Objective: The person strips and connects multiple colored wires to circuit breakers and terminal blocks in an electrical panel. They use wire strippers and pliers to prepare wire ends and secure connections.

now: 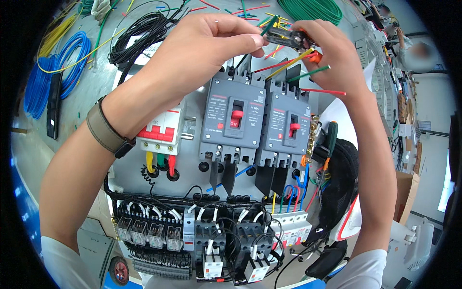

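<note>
Above the far end of a wiring panel, my left hand (211, 41) pinches a short dark green wire (270, 25) between thumb and fingers. The wire meets the black jaws of a wire stripper (285, 38); whether they are closed on it I cannot make out. My right hand (334, 50) is wrapped round the tool, whose orange handle shows partly under the fingers. Below the hands stand a large grey circuit breaker (234, 113) and a smaller grey one (286, 125), both with red toggles. Red, yellow and green wires (291, 65) stick out by the smaller breaker's top.
Blue wire coils (72, 53) and a black wire bundle (139, 36) lie left; a green coil (313, 8) lies at the back. Wire scraps (250, 9) litter the far bench. A red-switched breaker (161, 130), relays (149, 233), a screwdriver (331, 139) and a black bag (344, 178) are nearer.
</note>
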A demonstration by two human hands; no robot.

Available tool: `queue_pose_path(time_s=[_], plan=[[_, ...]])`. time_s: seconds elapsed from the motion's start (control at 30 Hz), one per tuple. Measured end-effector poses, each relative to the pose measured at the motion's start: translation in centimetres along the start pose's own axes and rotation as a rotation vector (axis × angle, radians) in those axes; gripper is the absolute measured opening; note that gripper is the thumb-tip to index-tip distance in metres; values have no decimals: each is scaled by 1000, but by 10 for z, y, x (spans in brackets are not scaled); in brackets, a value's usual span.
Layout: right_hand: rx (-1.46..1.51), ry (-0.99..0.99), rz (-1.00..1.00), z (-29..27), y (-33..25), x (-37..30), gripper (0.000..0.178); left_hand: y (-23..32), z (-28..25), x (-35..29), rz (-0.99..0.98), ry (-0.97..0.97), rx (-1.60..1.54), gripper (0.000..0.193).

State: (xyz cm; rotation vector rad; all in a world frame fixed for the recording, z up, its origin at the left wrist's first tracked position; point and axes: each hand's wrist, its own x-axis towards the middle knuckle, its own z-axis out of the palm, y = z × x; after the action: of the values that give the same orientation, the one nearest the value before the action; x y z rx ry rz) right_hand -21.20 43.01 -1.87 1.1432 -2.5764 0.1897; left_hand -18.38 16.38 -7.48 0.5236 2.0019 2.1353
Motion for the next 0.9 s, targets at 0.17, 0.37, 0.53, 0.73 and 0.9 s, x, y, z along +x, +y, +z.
queue_pose_path(time_s=[0.17,0.37,0.53,0.73,0.9], plan=[[4,45,-58,7,-5,5,63,0,-1,-1,-28,0,-9,22],[46,-4,-25,5,-8,6,66,2,-1,-1,-42,-12,48,20],[19,-15,-57,4,-7,7,68,1,0,-1,-29,-9,6,20],[26,-23,-40,6,-9,8,66,-1,0,0,4,-7,52,20],[5,29,-67,9,-11,7,62,5,0,-3,-66,14,127,20]])
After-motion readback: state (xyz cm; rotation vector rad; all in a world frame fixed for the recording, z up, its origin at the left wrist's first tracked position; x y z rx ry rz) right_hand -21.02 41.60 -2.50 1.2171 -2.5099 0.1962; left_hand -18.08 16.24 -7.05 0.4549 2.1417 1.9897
